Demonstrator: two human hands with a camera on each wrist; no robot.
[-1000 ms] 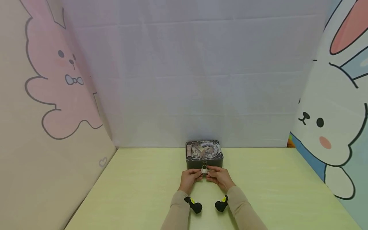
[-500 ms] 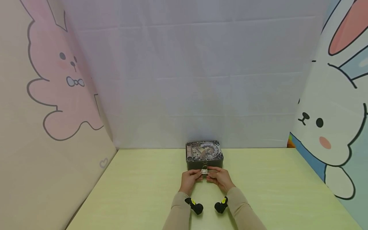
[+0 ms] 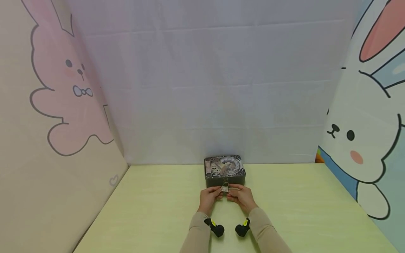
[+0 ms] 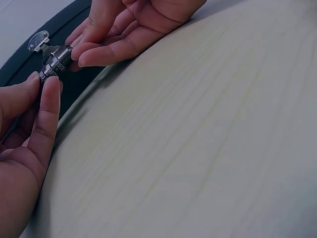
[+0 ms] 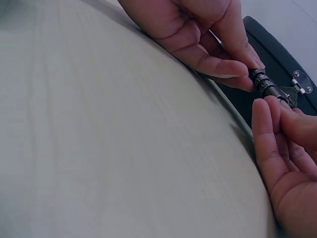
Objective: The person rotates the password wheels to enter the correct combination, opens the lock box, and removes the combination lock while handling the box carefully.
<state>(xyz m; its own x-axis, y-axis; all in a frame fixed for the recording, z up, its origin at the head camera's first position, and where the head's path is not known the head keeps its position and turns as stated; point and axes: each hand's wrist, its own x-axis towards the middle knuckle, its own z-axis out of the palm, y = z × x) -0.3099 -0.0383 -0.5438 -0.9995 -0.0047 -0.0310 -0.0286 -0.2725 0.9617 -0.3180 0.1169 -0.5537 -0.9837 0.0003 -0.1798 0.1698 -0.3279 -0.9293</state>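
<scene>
A combination padlock (image 3: 225,189) with numbered dials hangs at the front of a dark box (image 3: 225,168) with an ornate printed lid. Its shackle sits at the box's metal hasp (image 4: 39,41). My left hand (image 3: 208,199) pinches one end of the padlock between thumb and fingers. From the other side, my right hand (image 3: 243,197) pinches the opposite end. In the left wrist view, rings of digits on the lock body (image 4: 53,64) show between the two hands. The right wrist view shows the dark dial rings (image 5: 261,81) close by the left fingertips.
The box stands on a pale yellow-green table (image 3: 158,203), close to a white cloth backdrop (image 3: 190,105). Side panels with a pink rabbit (image 3: 63,77) and a white rabbit (image 3: 364,140) flank the table. Black cameras (image 3: 217,230) are strapped at both wrists.
The padlock has tilted a little and its body sits slightly lower in the head view. Both hands keep their pinch on it, and the box stays in place.
</scene>
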